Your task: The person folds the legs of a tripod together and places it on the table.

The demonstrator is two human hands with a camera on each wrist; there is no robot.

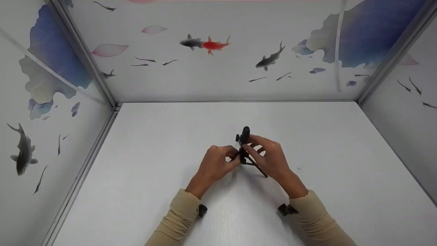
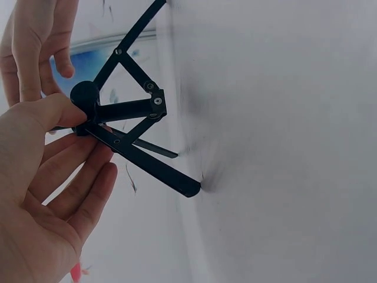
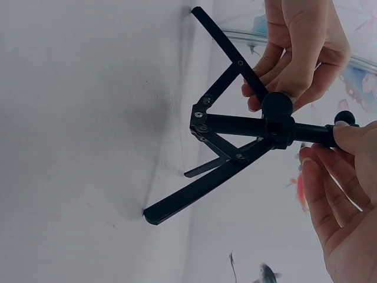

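- The person's left hand (image 1: 215, 164) pinched a black metal mini tripod (image 3: 235, 125) low down, thumb and fingers at its collar beside a round black knob (image 3: 277, 105).
- The right hand (image 1: 274, 158) pinched the same tripod higher, its thumb on the slim upper post near a smaller black knob (image 3: 345, 117).
- So the tripod stood between the two hands, touching both: to the right of the left hand, to the left of the right hand. Neither was nearer; the right sat above the left along its length.
- Its long axis ran roughly upright, square to the tabletop.
- Below the collar, three flat black legs (image 3: 200, 190) splayed outward, joined by short braces to the central post. Their tips reached down to or close to the surface; I could not tell whether every one touched.
- Black devices (image 1: 286, 209) sat at both wrists, by beige sleeves (image 1: 184, 210).
- Beneath lay a white, faintly grained table (image 1: 136, 171).
- Around it, like a box without a lid in sight, rose white walls (image 1: 218, 82) printed with fish, petals and blue washes, edged by grey metal framing (image 1: 83, 171).
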